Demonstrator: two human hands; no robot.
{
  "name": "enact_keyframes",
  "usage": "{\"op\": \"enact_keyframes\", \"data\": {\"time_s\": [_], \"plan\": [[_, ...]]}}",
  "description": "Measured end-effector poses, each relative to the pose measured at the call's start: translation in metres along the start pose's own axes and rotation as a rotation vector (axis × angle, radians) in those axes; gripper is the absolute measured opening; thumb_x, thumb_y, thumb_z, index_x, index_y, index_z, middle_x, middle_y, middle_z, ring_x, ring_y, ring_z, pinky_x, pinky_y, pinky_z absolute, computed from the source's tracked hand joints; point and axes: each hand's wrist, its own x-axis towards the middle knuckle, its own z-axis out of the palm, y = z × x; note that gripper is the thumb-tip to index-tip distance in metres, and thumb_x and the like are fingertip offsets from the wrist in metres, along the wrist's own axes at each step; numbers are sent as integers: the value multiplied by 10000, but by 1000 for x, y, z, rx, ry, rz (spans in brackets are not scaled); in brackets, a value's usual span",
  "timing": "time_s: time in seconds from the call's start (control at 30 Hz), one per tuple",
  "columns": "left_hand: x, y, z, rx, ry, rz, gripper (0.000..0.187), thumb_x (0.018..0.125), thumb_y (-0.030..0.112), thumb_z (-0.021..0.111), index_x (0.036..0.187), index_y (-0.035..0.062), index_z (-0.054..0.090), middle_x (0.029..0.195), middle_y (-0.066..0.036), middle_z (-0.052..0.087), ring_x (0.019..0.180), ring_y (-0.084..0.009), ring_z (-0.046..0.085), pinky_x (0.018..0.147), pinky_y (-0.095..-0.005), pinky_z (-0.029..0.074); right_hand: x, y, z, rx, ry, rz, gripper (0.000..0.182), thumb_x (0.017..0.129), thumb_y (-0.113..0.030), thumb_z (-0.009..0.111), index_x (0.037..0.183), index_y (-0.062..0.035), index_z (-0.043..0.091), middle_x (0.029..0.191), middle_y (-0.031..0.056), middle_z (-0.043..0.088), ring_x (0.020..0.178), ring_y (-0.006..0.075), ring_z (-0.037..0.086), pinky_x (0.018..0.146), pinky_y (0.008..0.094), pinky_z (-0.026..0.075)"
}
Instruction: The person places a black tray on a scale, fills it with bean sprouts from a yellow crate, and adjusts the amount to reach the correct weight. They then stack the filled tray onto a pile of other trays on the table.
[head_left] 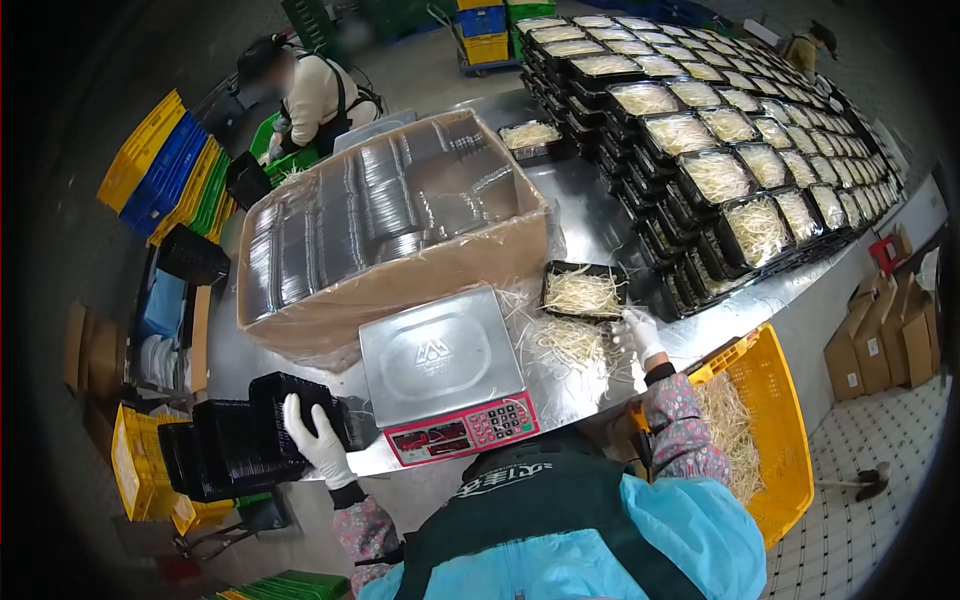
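My left hand (318, 440), in a white glove, is at the right side of nested black plastic trays (225, 440), its fingers on the edge of the nearest tray. My right hand (642, 336), also gloved, grips the near right corner of a black tray filled with bean sprouts (584, 291). Loose bean sprouts (572, 343) lie on the metal table just below that tray. Between my hands stands a digital scale (440, 350) with a bare steel plate and a red keypad panel.
A lined carton (400, 285) of stacked black trays stands behind the scale. Wrapped sprout trays (720, 175) are piled high at right. A yellow crate (785, 440) of sprouts is by my right arm. Another person (315, 95) works at a green crate, back left.
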Motion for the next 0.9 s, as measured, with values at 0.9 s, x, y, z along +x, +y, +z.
{"op": "enact_keyframes", "data": {"time_s": [0.9], "plan": [[-11,75,116,75,-638,557,807,836,416,719,1435,-33,416,1468,-277,418,1370,-433,378,1149,-509,267,-149,-25,206,28,-554,-121,244,981,-196,609,1159,-30,587,665,46,656,473,94,592,403,222,455]]}}
